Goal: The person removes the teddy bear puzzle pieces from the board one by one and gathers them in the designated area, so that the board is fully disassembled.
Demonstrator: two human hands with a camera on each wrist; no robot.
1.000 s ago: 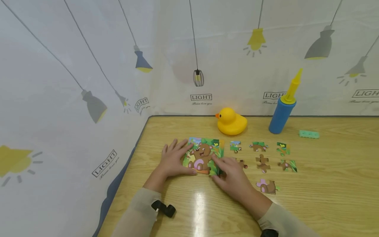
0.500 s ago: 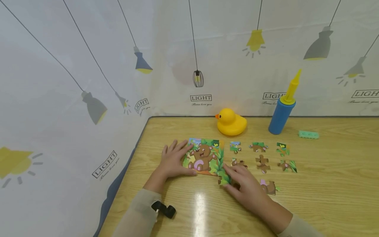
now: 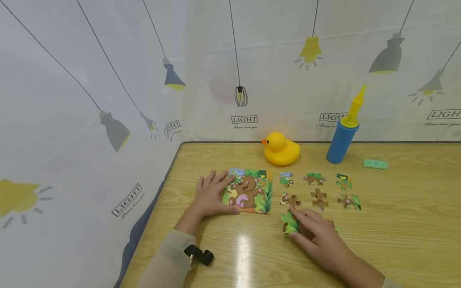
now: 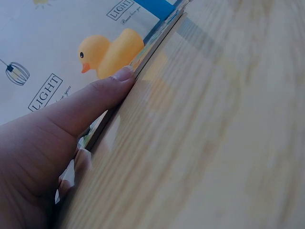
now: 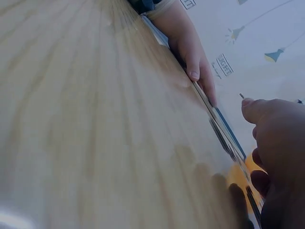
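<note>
Nearest the front edge of the tabletop (image 3: pixel 396 240): right hand (image 3: pixel 320 236), fingers (image 3: pixel 300 218) slightly bent and laid on a green puzzle piece (image 3: pixel 289 224), pressing it flat to the wood; whether the thumb pinches it, hard to tell. A brown-and-pink piece (image 3: pixel 333 228) mostly hidden behind that hand. Further in, toward the left edge: left hand (image 3: pixel 212 196), fingers spread and flat, resting on the left side of the bear puzzle board (image 3: pixel 250 192), thumb along its near edge. Right of the board: six loose pieces (image 3: pixel 318 199) in two rows, apart from one another. Along the far edge: yellow duck (image 3: pixel 281 148), blue pump (image 3: pixel 343 134), small green block (image 3: pixel 375 163).
</note>
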